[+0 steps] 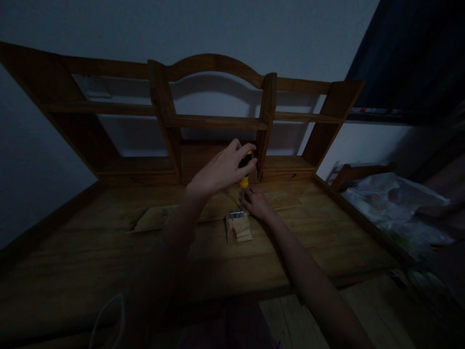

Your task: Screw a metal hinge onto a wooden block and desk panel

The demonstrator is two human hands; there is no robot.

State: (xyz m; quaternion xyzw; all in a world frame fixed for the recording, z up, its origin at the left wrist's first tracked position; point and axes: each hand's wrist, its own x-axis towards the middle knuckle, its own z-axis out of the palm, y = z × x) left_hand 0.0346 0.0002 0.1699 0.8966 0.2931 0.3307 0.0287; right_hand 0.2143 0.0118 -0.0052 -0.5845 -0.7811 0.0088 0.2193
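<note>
My left hand is closed around the yellow and black handle of a screwdriver, which stands upright. Its shaft points down to a small metal hinge; whether the tip sits in a screw is too small to tell. Beneath, the hinge joins a short wooden piece with a broken surface to a long thin wooden strip lying across the desk. My right hand rests on the strip just right of the shaft, fingers curled close to the screwdriver's lower end. What those fingers pinch is hidden.
The wooden desk carries a shelf unit along its back, against the wall. A raised edge runs down the right side. Beyond it, plastic bags lie by a wooden chair. A white cable loops at lower left.
</note>
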